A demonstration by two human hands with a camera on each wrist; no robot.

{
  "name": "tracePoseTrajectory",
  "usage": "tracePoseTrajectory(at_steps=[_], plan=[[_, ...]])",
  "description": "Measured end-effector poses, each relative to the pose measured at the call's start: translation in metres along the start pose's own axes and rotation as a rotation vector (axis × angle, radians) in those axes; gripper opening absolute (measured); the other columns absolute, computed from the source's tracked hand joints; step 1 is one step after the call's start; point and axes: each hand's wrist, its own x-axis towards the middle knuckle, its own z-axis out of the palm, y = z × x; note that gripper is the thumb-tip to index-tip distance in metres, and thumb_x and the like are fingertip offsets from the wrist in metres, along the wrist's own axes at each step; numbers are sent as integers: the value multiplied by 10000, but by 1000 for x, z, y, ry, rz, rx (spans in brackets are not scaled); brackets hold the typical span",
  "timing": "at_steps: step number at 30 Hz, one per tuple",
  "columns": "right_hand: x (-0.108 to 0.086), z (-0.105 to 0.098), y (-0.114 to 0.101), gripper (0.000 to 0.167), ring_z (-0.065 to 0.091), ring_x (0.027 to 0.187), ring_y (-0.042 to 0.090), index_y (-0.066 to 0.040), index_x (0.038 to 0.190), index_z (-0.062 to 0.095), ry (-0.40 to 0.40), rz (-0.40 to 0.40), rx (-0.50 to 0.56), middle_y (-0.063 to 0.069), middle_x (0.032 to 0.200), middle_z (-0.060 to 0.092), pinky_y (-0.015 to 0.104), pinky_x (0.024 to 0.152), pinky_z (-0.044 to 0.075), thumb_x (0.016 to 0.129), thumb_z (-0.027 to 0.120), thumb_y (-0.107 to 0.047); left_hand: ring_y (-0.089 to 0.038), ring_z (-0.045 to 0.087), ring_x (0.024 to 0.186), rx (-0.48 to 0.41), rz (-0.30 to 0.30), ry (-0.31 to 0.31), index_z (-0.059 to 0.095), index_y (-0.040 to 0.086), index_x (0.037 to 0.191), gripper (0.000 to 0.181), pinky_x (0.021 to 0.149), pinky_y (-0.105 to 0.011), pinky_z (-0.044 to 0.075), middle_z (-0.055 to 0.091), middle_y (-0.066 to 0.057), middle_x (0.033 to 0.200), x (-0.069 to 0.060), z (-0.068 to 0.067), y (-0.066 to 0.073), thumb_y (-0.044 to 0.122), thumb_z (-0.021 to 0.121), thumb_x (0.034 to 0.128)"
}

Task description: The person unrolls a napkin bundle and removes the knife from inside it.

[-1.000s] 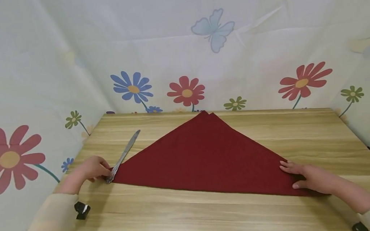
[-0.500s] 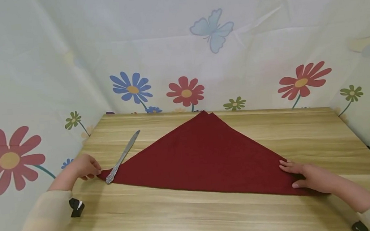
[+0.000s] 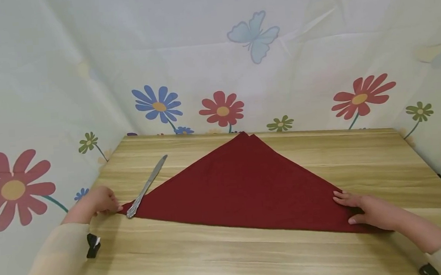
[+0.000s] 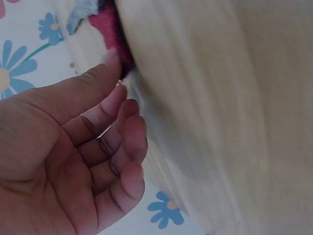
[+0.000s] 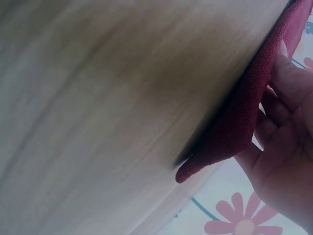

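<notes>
A dark red cloth napkin (image 3: 240,187), folded into a triangle, lies on the wooden table with its peak at the far edge. Across its left end lies a silver table knife (image 3: 146,187), ornate handle on the cloth and blade pointing away over the wood. My left hand (image 3: 103,200) pinches the napkin's left corner between thumb and forefinger; the left wrist view shows the other fingers of that hand (image 4: 73,147) loosely bent. On the napkin's right end rests my right hand (image 3: 372,212), fingers spread. That corner of the napkin (image 5: 234,117) is slightly raised in the right wrist view.
The wooden table (image 3: 230,266) has its far edge against a pale curtain (image 3: 182,41) printed with flowers and a butterfly. The curtain also hangs along the left and right sides.
My left hand has moved left from beside the knife handle to the napkin's left tip, then lowered slightly. The knife, napkin and right hand look almost unmoved.
</notes>
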Motion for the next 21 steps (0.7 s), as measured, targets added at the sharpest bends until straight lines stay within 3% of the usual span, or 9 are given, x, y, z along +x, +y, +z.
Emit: tracePoseTrajectory(at_steps=[9, 15, 21], plan=[[1, 0, 3, 639, 468, 1466, 184, 14, 1435, 569, -4, -10, -15, 290, 1525, 492, 130, 983, 478, 892, 747, -273, -127, 524, 695, -26, 93, 24, 730, -72, 1059, 342, 595, -268, 477, 602, 34, 719, 15, 3, 14, 244, 674, 941], [0, 0, 6, 628, 412, 1467, 43, 19, 1436, 566, -16, -21, 3, 305, 1525, 482, 116, 979, 473, 896, 742, -250, -86, 480, 591, -46, 109, 25, 750, 27, 809, 244, 559, -240, 407, 550, 79, 599, 28, 6, 31, 245, 722, 916], [-1, -1, 6, 632, 383, 1453, -32, 5, 1440, 567, -21, -11, 3, 295, 1530, 482, 135, 971, 483, 895, 743, -264, -48, 459, 530, -117, 34, -7, 685, 76, 680, 243, 515, -206, 398, 514, 82, 546, 33, 6, 44, 175, 748, 893]])
